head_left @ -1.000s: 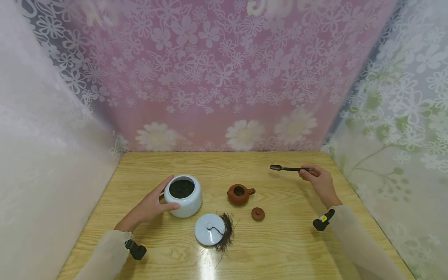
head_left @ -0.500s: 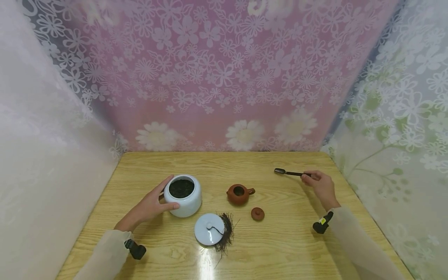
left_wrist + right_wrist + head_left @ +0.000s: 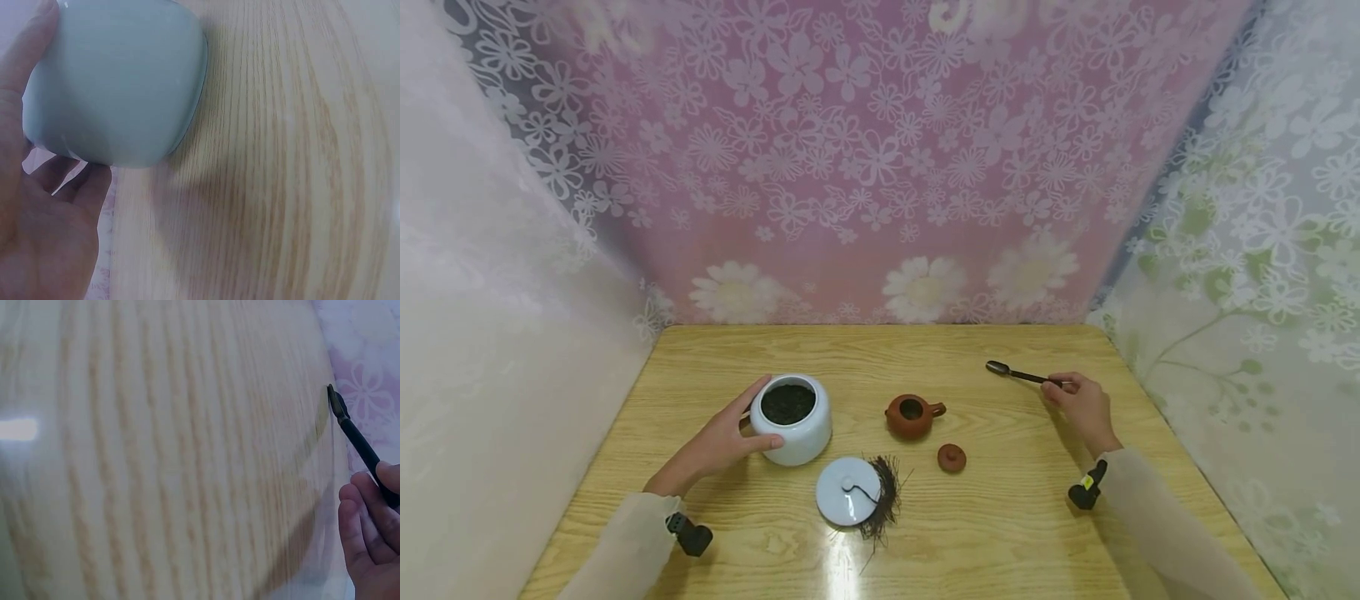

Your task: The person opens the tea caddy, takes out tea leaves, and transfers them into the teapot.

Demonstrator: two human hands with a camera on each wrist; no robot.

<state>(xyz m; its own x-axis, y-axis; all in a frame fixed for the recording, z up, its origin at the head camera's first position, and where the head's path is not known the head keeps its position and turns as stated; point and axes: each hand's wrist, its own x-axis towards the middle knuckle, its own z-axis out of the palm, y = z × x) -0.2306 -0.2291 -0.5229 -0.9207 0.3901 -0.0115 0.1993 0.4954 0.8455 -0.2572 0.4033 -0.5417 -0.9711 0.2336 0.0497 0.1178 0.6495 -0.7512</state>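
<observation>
Your desk (image 3: 1022,517) fills the lower frame, a white jar (image 3: 805,435) of dark leaves (image 3: 787,405) left of centre, your left hand (image 3: 724,435) curved wide round its side; brace it firmly. The white lid (image 3: 835,500) lies at bottom centre, the uncovered brown teapot (image 3: 910,425) above it. At right, your right hand (image 3: 1084,408) pinches a dark scoop (image 3: 1019,375) near its handle's end, over the desk; carrying it level should help. Smallest, a brown lid (image 3: 952,459) lies lower right of the teapot

I'm in what looks like a small curtained booth: a pink flower-printed curtain (image 3: 850,167) hangs behind my wood-grain table (image 3: 1015,517), and paler curtains (image 3: 1262,275) wall both sides. Whether this is a home, I can't tell.
</observation>
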